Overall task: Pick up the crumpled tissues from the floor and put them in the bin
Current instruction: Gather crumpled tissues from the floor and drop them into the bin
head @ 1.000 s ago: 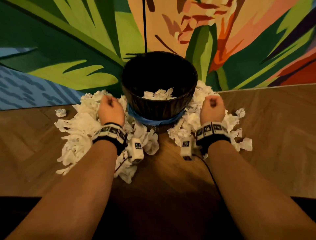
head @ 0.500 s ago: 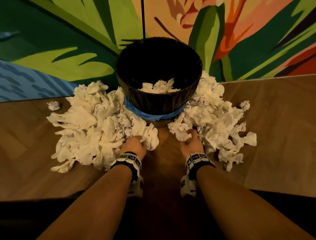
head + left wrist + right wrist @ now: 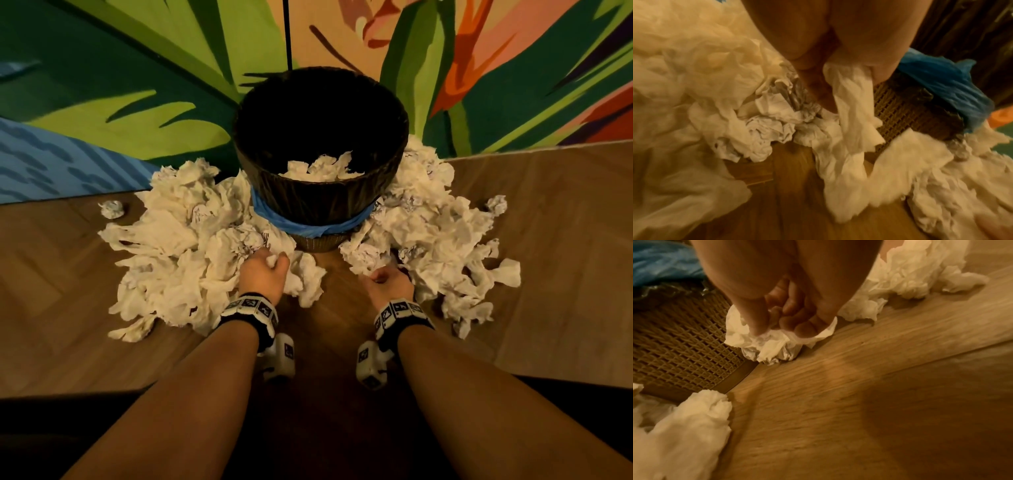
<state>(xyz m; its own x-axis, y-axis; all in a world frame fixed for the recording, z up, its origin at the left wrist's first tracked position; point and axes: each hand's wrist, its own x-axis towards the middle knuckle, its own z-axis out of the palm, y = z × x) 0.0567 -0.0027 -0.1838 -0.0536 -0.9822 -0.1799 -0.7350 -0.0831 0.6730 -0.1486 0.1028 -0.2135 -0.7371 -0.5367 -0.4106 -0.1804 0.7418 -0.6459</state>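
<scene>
Your left hand (image 3: 263,274) sits at the near edge of the left tissue pile (image 3: 181,253), fingers curled and pinching a strip of white tissue (image 3: 855,104) between thumb and fingertips; the strip hangs down toward the wooden floor (image 3: 565,274). Your right hand (image 3: 387,284) is at the near edge of the right tissue pile (image 3: 442,236), fingers closed around a crumpled tissue wad (image 3: 772,344) that touches the floor just beside the bin's woven base (image 3: 680,344).

The bin (image 3: 322,198) stands between the two piles, against a painted leaf-and-flower wall (image 3: 137,102). It is a woven basket lined with a dark bag, with a blue band (image 3: 308,224) around its lower wall. A few crumpled tissues (image 3: 322,168) lie inside it already.

One stray tissue ball (image 3: 111,208) lies apart on the floor to the left of the left pile; another (image 3: 496,204) lies off the far right edge of the right pile. Both wrists wear black-and-white marker bands (image 3: 250,308).
</scene>
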